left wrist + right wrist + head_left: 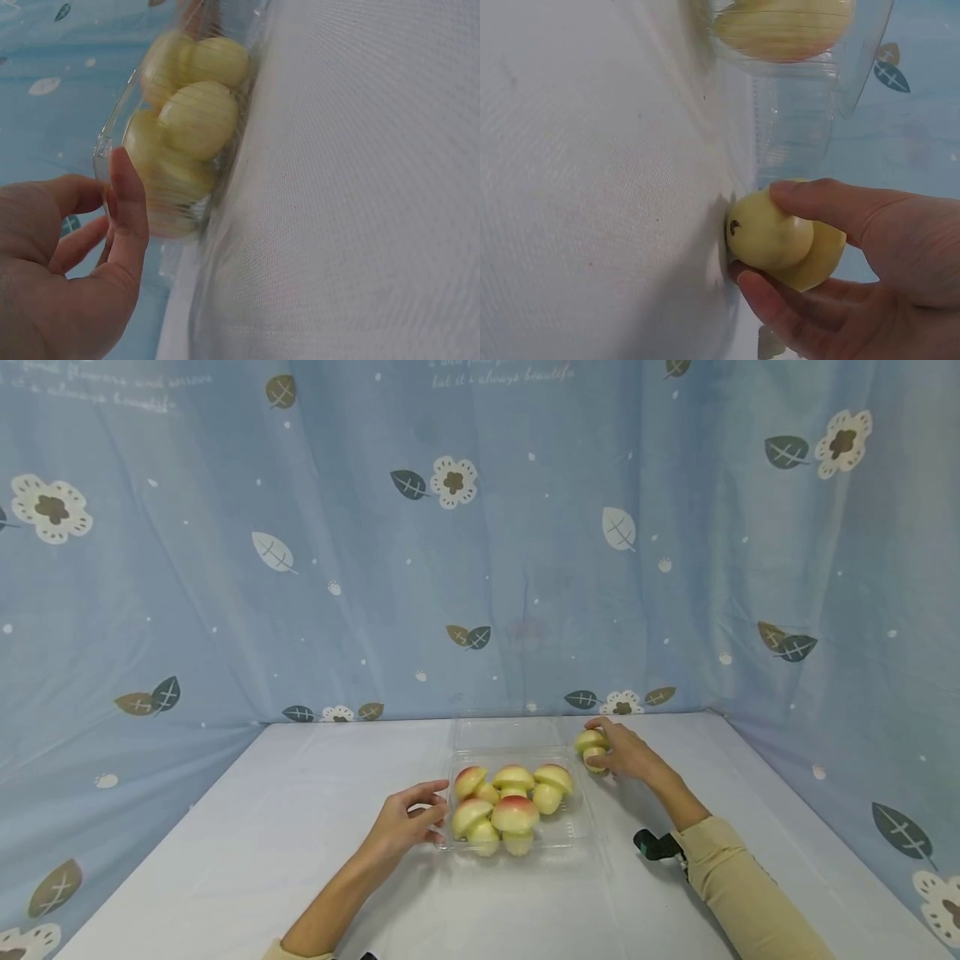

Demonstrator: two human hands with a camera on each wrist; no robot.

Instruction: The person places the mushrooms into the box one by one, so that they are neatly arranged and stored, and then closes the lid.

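A clear plastic clamshell box point(564, 828) lies with its lid folded back on the white table. Inside are several mushroom-shaped pieces point(514, 815), pale yellow-green with reddish tops. My left hand point(405, 820) is at the box's left side; in the left wrist view its thumb point(127, 187) and a finger pinch the rim. Beyond the box's right side, my right hand point(628, 752) grips another mushroom-shaped piece point(769, 232) between thumb and fingers. That piece is low over the table, its rounded stem end with a small dark mark facing the right wrist camera.
The box's transparent lid point(506, 735) lies toward the back of the white table point(315, 802). A blue curtain point(345, 610) printed with leaves and flowers hangs behind and at both sides. A black device point(654, 845) is at the right wrist.
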